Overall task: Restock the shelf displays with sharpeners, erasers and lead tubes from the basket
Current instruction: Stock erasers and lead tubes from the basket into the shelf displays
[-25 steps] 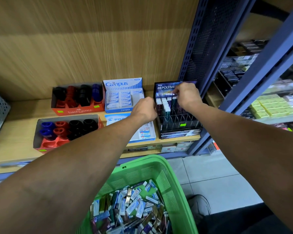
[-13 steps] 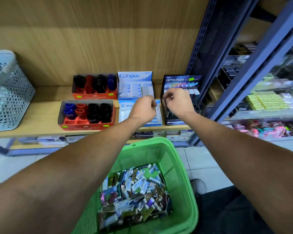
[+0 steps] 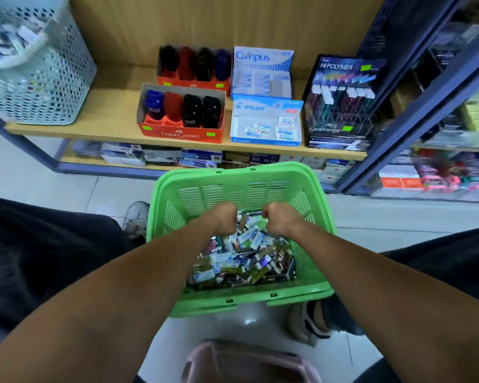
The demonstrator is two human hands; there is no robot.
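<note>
At ten o'clock a pale perforated bin stood on the left end of the wooden shelf. To its right, at about eleven o'clock, were two orange sharpener boxes, one behind the other, both with blue, red and black sharpeners standing in their slots. At twelve o'clock came the eraser boxes: the back one nearly full, the front one holding only a few erasers at its right side. At one o'clock the black lead tube display stood just beside the blue shelf post, with tubes in its back rows.

Below the shelf, in the middle of the view, the green basket sat on the floor, filled with a loose heap of small packets. Both hands were down inside it, near each other but apart. The left hand had its fingers curled into the heap; whether it gripped a packet, I cannot tell. The right hand was curled the same way, and its hold was also hidden.
</note>
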